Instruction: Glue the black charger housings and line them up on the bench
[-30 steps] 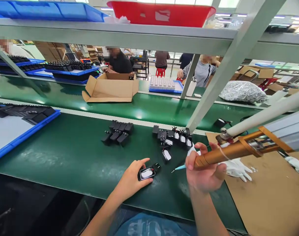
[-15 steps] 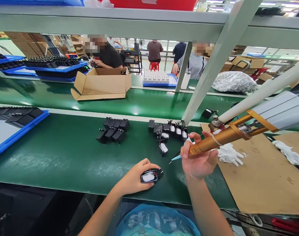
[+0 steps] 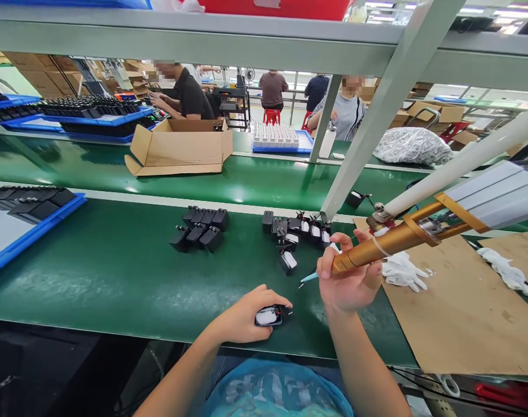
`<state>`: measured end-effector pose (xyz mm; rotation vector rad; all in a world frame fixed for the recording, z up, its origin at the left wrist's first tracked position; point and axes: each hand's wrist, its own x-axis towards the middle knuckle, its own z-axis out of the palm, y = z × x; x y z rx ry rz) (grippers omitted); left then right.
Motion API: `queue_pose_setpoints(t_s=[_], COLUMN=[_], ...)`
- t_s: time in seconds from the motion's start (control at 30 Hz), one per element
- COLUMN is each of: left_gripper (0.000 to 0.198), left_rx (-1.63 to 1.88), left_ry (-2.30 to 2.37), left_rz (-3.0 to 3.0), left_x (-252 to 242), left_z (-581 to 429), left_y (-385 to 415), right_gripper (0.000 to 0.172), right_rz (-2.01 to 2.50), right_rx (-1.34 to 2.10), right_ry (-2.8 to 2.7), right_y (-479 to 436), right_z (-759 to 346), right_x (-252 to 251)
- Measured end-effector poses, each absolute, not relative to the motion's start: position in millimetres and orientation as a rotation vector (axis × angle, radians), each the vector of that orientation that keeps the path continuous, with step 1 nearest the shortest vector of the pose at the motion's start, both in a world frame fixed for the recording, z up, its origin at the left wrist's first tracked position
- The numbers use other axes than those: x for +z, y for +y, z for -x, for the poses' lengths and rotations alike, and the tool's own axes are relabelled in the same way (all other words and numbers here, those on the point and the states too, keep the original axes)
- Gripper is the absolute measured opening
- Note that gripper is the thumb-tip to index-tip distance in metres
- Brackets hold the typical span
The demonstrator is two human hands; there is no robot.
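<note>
My left hand (image 3: pixel 250 314) is closed round an open black plug adapter housing (image 3: pixel 268 315) low on the green bench, thumb below and fingers over the top. White material and a bit of red wire show inside it; a black part with metal pins adjoins its right end. My right hand (image 3: pixel 348 284), palm up, grips the front of an orange-barrelled glue gun (image 3: pixel 377 246), whose light blue nozzle (image 3: pixel 308 279) points down-left and stays apart from the housing. Just beyond the nozzle sits another open adapter (image 3: pixel 288 260), in front of a cluster of adapters (image 3: pixel 305 227).
Closed black adapters (image 3: pixel 202 226) stand grouped left of centre. A blue-rimmed tray (image 3: pixel 38 236) lies at the far left. White gloves (image 3: pixel 405 271) rest on brown cardboard (image 3: pixel 468 318) at right. A slanted metal post (image 3: pixel 377 121) rises behind the bench. Co-workers sit beyond the belt.
My left hand has shifted slightly right with the adapter housing, which has turned a little. My right hand and the glue gun have barely moved. A black adapter on the far belt has slid left.
</note>
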<state>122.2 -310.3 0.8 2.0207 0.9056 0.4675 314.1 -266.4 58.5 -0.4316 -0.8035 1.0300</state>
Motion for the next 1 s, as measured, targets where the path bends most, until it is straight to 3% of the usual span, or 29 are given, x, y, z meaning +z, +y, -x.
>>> queue_pose_setpoints(t_s=[0.13,0.33,0.53,0.8,1.0], left_gripper=[0.052,0.052,0.023,0.034,0.03], left_rx=[0.6,0.734,0.864,0.992,1.032], left_ry=[1.057,1.271,1.581,1.466,1.515], left_rz=[-2.022,-2.024,-1.922,-1.845,-1.982], left_x=[-2,-27,-44,-27,-7], left_z=[-128,-121,-117,-131,-139], left_y=[-317,-330,-338,-334,-327], right_gripper=[0.04,0.04,0.04,0.045,0.048], right_rz=[0.434,0.425,0.416,0.36,0.353], right_rx=[1.045,1.051,1.076,1.163,1.156], right_ry=[-0.8,-0.804,-0.816,-0.823,-0.816], right_y=[-266,-268,-273,-285,-289], right_z=[-315,-314,-307,-292,-292], right_x=[57,57,62,70,70])
